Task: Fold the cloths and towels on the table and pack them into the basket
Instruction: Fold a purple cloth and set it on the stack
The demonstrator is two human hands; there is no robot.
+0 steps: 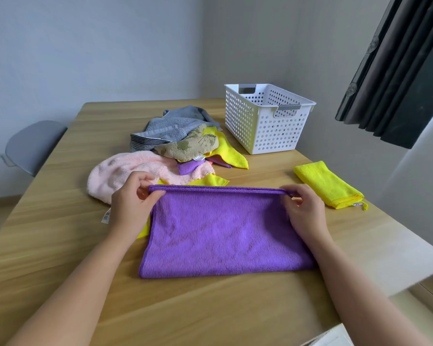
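Note:
A purple cloth [223, 231], folded in half, lies flat on the wooden table [210, 308] in front of me. My left hand [133, 203] pinches its far left corner and my right hand [301, 208] pinches its far right corner. Behind it sits a loose pile: a pink towel [125, 171], a grey towel [170, 131], an olive patterned towel [190, 146], yellow cloths [228, 151] and a bit of purple cloth [188, 167]. A folded yellow cloth [329, 183] lies to the right. The white perforated basket [265, 121] stands at the back right; no cloth shows inside it.
A grey chair [33, 146] stands off the table's left side. Dark curtains [398, 71] hang at the upper right. The table's right edge [410, 248] runs close past the folded yellow cloth. A small white label [106, 216] sticks out by my left wrist.

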